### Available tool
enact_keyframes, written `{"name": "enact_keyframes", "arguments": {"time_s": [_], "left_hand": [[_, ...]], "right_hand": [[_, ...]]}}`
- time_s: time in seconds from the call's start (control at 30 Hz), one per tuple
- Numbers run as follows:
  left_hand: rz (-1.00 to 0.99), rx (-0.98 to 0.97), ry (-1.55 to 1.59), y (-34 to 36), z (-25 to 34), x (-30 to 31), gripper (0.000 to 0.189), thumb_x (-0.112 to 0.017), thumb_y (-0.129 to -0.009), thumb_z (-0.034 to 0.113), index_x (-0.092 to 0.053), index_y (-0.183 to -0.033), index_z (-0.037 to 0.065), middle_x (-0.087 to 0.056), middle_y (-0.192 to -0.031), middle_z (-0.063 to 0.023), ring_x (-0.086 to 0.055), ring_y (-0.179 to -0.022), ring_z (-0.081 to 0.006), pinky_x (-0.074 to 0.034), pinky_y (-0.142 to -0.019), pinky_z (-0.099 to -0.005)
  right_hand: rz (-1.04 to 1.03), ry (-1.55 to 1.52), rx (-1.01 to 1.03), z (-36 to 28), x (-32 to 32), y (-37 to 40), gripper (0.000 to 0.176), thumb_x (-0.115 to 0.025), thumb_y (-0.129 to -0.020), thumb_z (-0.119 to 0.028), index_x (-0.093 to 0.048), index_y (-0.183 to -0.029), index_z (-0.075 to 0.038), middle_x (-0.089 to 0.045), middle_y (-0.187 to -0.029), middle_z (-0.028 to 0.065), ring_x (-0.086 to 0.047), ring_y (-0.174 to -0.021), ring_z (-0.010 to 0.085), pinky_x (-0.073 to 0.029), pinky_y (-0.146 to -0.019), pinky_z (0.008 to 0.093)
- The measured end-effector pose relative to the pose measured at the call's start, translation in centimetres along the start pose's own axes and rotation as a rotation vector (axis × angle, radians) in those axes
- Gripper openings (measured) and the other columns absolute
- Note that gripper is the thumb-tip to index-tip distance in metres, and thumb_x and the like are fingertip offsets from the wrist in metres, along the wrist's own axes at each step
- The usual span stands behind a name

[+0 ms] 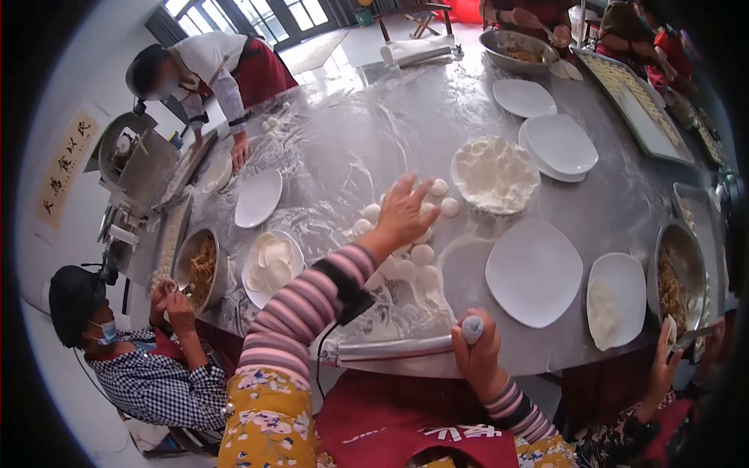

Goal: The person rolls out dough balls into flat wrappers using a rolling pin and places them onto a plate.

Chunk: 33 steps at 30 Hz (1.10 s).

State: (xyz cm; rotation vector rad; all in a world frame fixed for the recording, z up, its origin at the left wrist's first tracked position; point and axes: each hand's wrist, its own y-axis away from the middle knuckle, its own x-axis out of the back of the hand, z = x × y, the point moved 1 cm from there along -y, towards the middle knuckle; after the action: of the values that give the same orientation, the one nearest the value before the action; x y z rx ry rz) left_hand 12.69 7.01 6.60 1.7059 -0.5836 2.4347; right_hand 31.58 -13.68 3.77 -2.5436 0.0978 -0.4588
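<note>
My left hand (403, 212) reaches out over a cluster of small white dough balls (422, 255) on the floured steel table (374, 125), fingers spread and resting on or just above them. My right hand (476, 351) grips the end of a rolling pin (390, 348) that lies along the table's near edge. Both arms wear striped sleeves.
White plates lie around: an empty one (534, 271), one with flour (495, 174), one with rolled wrappers (272, 264). Metal bowls of filling (201, 269) (676, 281) sit left and right. Several other people work around the table; a tray of dumplings (632, 93) is far right.
</note>
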Motion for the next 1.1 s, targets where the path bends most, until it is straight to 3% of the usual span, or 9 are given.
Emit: {"name": "enact_keyframes", "arguments": {"time_s": [0.23,0.27,0.4,0.53,0.7,0.77,0.9,0.97,1.1], "left_hand": [[-0.334,-0.2,-0.059,4.7,3.1,0.3,0.059,-0.058,-0.082,0.041,-0.043,-0.133,0.016,-0.036,-0.14,-0.0118,-0.028,-0.132,-0.0351,-0.02,-0.104,-0.058],[-0.176,-0.256,-0.075,6.2,3.0,1.1,0.05,-0.061,-0.081,0.031,-0.048,-0.128,0.017,-0.045,-0.131,-0.0118,-0.038,-0.125,-0.0344,-0.03,-0.1,-0.0523],[-0.232,-0.202,0.223,8.8,3.4,4.8,0.034,-0.063,-0.076,0.009,-0.058,-0.11,0.013,-0.054,-0.104,-0.0113,-0.053,-0.1,-0.0312,-0.045,-0.08,-0.0373],[-0.21,-0.324,0.086,9.7,3.7,2.7,0.026,-0.062,-0.073,0.008,-0.057,-0.098,0.009,-0.052,-0.099,-0.0116,-0.051,-0.097,-0.0312,-0.045,-0.08,-0.0404],[-0.014,-0.461,0.031,9.9,4.9,2.2,0.019,-0.06,-0.073,0.008,-0.054,-0.09,0.003,-0.053,-0.096,-0.0132,-0.053,-0.094,-0.0324,-0.046,-0.078,-0.0416],[-0.233,-0.351,0.165,11.1,5.3,2.9,0.017,-0.058,-0.073,0.006,-0.055,-0.089,0.001,-0.057,-0.089,-0.0141,-0.057,-0.084,-0.034,-0.047,-0.073,-0.0413],[-0.228,-0.117,0.289,13.0,4.9,4.5,0.022,-0.06,-0.074,0.01,-0.055,-0.093,0.0,-0.059,-0.078,-0.0145,-0.06,-0.074,-0.0335,-0.047,-0.068,-0.0407],[-0.237,0.096,0.634,13.9,3.7,4.1,0.025,-0.062,-0.075,0.014,-0.057,-0.095,0.0,-0.059,-0.076,-0.0145,-0.06,-0.072,-0.0313,-0.047,-0.066,-0.0385],[-0.058,0.128,0.647,17.0,4.0,4.4,0.019,-0.063,-0.075,0.012,-0.06,-0.089,-0.001,-0.059,-0.077,-0.0158,-0.06,-0.074,-0.0289,-0.047,-0.066,-0.0367]], "right_hand": [[0.051,0.062,0.053,-0.5,0.0,-0.2,0.04,-0.066,-0.078,-0.008,-0.044,-0.109,0.002,-0.058,-0.089,0.0214,-0.059,-0.069,0.0393,-0.049,-0.061,0.0403],[0.062,0.08,0.056,-0.5,0.0,-0.1,0.039,-0.066,-0.079,-0.008,-0.044,-0.109,0.002,-0.058,-0.088,0.0213,-0.059,-0.068,0.039,-0.049,-0.06,0.0401],[0.099,0.076,0.028,-0.6,-0.5,0.0,0.037,-0.064,-0.081,-0.009,-0.044,-0.11,0.002,-0.057,-0.086,0.0211,-0.058,-0.066,0.0387,-0.047,-0.058,0.0401],[0.128,0.071,-0.055,-0.6,-0.9,-0.1,0.035,-0.065,-0.081,-0.012,-0.045,-0.108,0.001,-0.056,-0.082,0.0209,-0.057,-0.067,0.0387,-0.046,-0.059,0.0408],[0.181,0.174,0.053,-1.1,-0.3,0.0,0.035,-0.066,-0.079,-0.011,-0.046,-0.105,0.0,-0.055,-0.085,0.0206,-0.057,-0.07,0.0381,-0.046,-0.062,0.0415],[0.211,0.216,0.185,-2.1,-0.1,-0.7,0.034,-0.065,-0.078,-0.008,-0.046,-0.104,0.0,-0.054,-0.087,0.0189,-0.056,-0.074,0.0359,-0.046,-0.066,0.0394],[0.188,-0.049,-0.116,-3.7,-0.4,-1.0,0.028,-0.063,-0.079,-0.007,-0.049,-0.102,-0.001,-0.055,-0.09,0.0149,-0.056,-0.083,0.0258,-0.046,-0.072,0.0339],[0.166,-0.082,-0.079,-3.0,0.0,-1.2,0.025,-0.061,-0.081,-0.009,-0.05,-0.102,0.0,-0.056,-0.089,0.0141,-0.056,-0.083,0.0241,-0.046,-0.073,0.033],[0.266,0.081,0.004,-1.8,3.1,-1.2,0.022,-0.057,-0.083,-0.012,-0.055,-0.101,0.0,-0.057,-0.088,0.014,-0.057,-0.083,0.0245,-0.046,-0.074,0.0326]]}}
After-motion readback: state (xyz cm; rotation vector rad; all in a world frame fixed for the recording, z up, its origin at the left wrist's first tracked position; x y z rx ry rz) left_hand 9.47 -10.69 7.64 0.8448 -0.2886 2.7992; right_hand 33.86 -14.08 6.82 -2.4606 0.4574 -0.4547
